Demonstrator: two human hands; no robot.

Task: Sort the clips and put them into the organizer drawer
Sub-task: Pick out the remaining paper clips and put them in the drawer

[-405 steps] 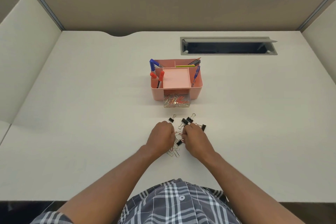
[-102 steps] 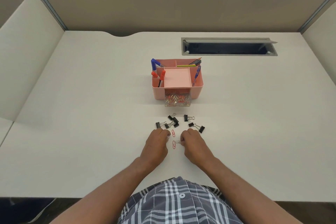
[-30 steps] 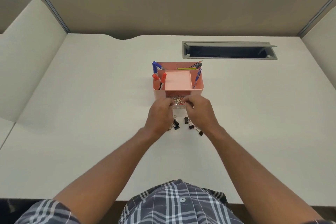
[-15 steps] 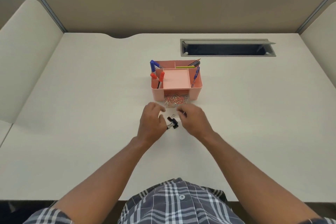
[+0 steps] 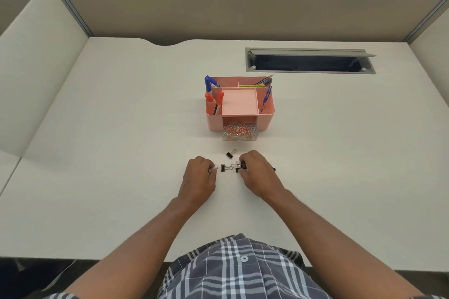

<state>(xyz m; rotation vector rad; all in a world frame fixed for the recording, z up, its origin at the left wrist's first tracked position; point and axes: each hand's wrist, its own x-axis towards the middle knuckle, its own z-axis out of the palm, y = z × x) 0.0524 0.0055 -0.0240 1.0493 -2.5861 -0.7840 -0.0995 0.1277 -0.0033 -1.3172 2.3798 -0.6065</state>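
Note:
A pink desk organizer [image 5: 264,122] stands mid-desk with its clear drawer [image 5: 239,134] pulled out, full of red and silver paper clips. Black binder clips lie in front of it: one alone [image 5: 229,154], one between my hands [image 5: 225,167]. My left hand [image 5: 200,175] pinches a binder clip by its wire loop [image 5: 213,168]. My right hand [image 5: 258,170] grips another black binder clip [image 5: 241,166]; a further clip's black corner [image 5: 273,169] shows past its knuckles.
Markers, pens and pencils stand in the organizer's back and side compartments. A grey cable slot [image 5: 309,60] is set into the desk at the back right. Partition walls close off the back and both sides.
Both hands came back from the drawer towards me and closed on binder clips. The loose paper clips seen on the desk earlier are gone.

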